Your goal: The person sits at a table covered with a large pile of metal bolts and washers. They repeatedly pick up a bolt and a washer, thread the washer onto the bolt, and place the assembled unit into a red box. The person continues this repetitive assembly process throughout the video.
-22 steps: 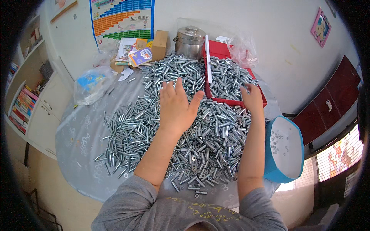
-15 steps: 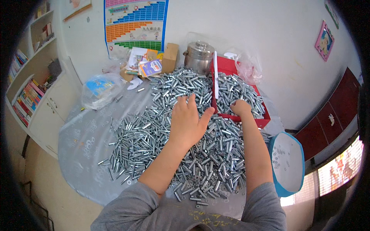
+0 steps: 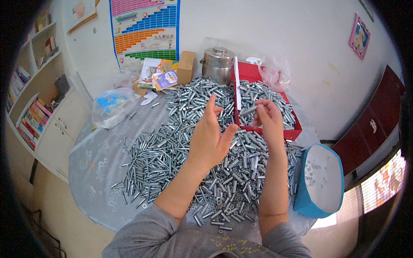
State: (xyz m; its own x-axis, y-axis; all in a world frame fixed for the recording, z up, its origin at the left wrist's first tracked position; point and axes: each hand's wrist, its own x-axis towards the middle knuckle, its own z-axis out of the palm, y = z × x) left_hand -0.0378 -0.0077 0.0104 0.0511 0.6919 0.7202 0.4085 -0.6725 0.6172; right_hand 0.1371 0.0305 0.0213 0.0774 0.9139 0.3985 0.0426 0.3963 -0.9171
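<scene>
A wide heap of silver expansion bolts [image 3: 172,144] covers the middle of the table. Above it my left hand [image 3: 208,135] is raised with nothing in it, thumb out and index finger stretched, the other fingers partly curled. My right hand [image 3: 270,120] is over the front of a red box [image 3: 292,134], its thumb and fingers pinching one expansion bolt [image 3: 248,110] that points left. More bolts [image 3: 264,92] fill the box. Small washers and nuts [image 3: 221,202] lie among the pieces at the near edge of the heap.
On the right stands a blue bin [image 3: 320,182] with a white inside and several small rings. Behind the heap are a steel pot [image 3: 217,64], a cardboard box [image 3: 186,68], booklets [image 3: 164,79] and a clear plastic bag [image 3: 275,75]. Another bag [image 3: 114,107] lies on the grey tablecloth [image 3: 92,163].
My right hand has lifted out of the bolts in the red box and now shows a bolt in its fingers. My left hand has turned, its fingers less spread.
</scene>
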